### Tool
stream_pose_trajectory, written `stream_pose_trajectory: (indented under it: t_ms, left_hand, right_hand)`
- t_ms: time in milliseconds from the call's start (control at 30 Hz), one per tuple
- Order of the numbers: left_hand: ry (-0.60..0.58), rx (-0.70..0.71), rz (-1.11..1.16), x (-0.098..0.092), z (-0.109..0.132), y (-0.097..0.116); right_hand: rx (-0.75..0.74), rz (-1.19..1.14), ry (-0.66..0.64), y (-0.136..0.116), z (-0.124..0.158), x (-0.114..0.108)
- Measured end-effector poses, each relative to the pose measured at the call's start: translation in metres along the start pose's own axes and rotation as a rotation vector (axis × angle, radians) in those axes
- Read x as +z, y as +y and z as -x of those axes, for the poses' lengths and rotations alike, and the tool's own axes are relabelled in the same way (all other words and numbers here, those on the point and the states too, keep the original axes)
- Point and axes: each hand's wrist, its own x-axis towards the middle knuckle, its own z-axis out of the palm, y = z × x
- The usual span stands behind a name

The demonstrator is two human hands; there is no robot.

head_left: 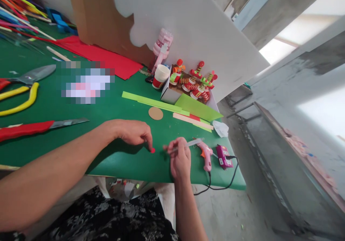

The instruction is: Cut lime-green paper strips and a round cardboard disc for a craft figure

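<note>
My left hand [134,132] is low over the green tabletop, fingers curled, with its fingertips at a small red disc [152,150] on the surface. My right hand [181,158] is closed around a translucent glue stick [194,142], which points out to the right; its fingertips are blurred. Just right of that hand lies a pink glue gun [206,154] with a black cord. Beyond the hands, a round brown cardboard disc [155,113] lies flat beside light green paper strips [151,102].
A box [172,93] of red and green spring figures stands at the back beside white paper cups [161,76]. A purple power socket [224,157] sits near the right edge. Scissors [29,82] and a red-handled knife [45,126] lie left. Red sheets [107,59] lie behind.
</note>
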Motion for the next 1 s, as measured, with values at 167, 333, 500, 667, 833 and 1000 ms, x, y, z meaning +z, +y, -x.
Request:
stream_pose_trajectory:
  t_ms: [167,333,500,667,833,1000]
  left_hand:
    - [-0.004,0.003,-0.008,0.003,-0.001,-0.002]
    - [0.048,0.022,-0.013,0.001,0.0,-0.003]
    - [0.184,0.06,-0.102,-0.001,-0.004,0.005]
    - [0.224,0.108,-0.099,0.007,-0.013,0.007]
    - [0.202,0.107,-0.078,0.008,-0.014,0.003]
    - [0.164,0.072,-0.083,0.01,-0.014,0.004]
  right_hand:
    - [0.274,-0.145,-0.201,-0.011,0.008,-0.006]
    - [0.205,-0.042,-0.172,-0.023,0.02,-0.015]
    - [0.121,-0.128,-0.249,-0.027,0.022,-0.026]
    - [0.016,-0.096,-0.121,-0.01,0.016,-0.021]
    - [0.028,-0.094,-0.059,0.002,0.012,-0.009]
    - [0.052,-0.056,-0.103,0.004,0.015,-0.008]
